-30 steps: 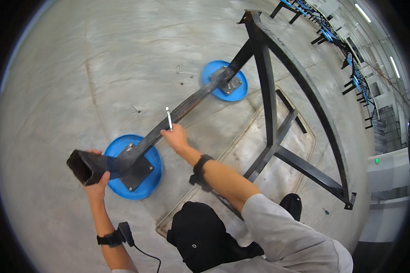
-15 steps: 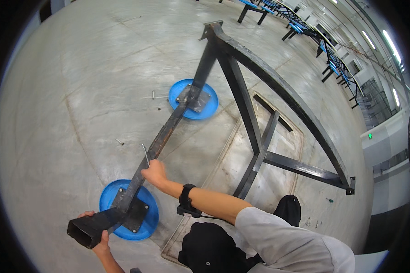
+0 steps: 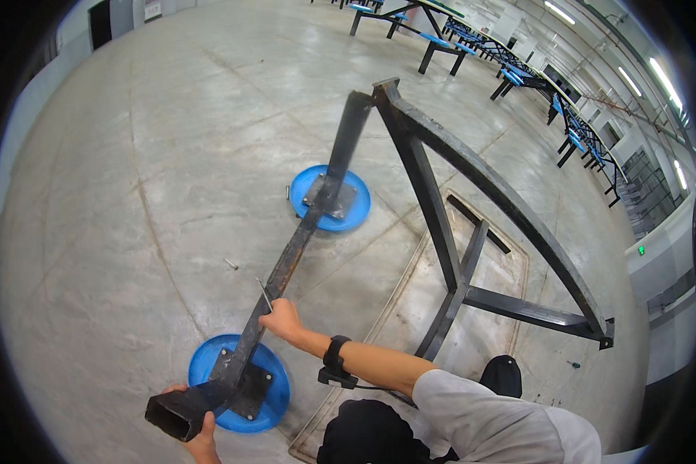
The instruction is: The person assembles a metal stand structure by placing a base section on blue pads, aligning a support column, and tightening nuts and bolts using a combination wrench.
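Note:
A long black metal bar slants across the floor over two round blue seats, the nearer seat and the farther seat. Dark plates with bolts join bar and seats. At the near end, my left hand is wrapped around the short square tube, whose hollow end faces me. My right hand lies closed on the bar between the seats and holds a slim silver metal rod, possibly a hex key, its tip sticking out past the fingers. The right palm side is hidden.
A curved black steel frame with braces stands at the right over a pale floor panel. A loose bolt lies left of the bar. Tables with blue seats stand far back. A small green object lies at right.
The whole view has shifted, so everything sits lower and further right. Both hands keep their grip. The far end of the bar now appears apart from the curved frame's top.

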Available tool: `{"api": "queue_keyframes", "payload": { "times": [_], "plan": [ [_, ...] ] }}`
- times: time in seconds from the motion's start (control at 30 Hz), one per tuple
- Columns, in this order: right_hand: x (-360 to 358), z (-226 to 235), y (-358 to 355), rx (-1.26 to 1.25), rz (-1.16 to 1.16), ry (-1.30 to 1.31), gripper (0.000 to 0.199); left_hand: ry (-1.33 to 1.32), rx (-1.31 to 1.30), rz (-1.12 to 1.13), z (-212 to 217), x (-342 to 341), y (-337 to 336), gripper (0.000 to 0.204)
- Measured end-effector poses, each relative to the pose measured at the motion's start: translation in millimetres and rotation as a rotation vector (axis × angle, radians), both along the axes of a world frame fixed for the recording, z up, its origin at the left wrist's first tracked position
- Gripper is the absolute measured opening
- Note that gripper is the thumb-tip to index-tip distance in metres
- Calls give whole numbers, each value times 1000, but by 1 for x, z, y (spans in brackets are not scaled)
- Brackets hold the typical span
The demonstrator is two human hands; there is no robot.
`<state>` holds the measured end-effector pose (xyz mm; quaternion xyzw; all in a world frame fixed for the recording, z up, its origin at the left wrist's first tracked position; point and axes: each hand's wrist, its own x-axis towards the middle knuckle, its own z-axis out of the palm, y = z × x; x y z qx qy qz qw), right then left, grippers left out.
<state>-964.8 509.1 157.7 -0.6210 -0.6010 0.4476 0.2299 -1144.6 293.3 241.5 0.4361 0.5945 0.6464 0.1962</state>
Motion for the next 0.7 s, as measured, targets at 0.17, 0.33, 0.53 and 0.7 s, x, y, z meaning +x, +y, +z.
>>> {"api": "queue_keyframes", "payload": {
  "times": [0.17, 0.33, 0.53, 0.7],
  "plan": [
    [12, -6, -21, -55, 30, 190, 39, -7, 3, -53, 5, -2, -5, 87],
    [64, -26, -19, -41, 66, 302, 29, 62, 25, -68, 14, 2, -3, 83],
    [175, 1, -52, -4, 95, 185, 22, 193, 64, 601, 40, 54, 23, 71],
    [231, 6, -107, -54, 68, 159, 21, 75, -8, 655, 47, 57, 18, 58]
  ]
}}
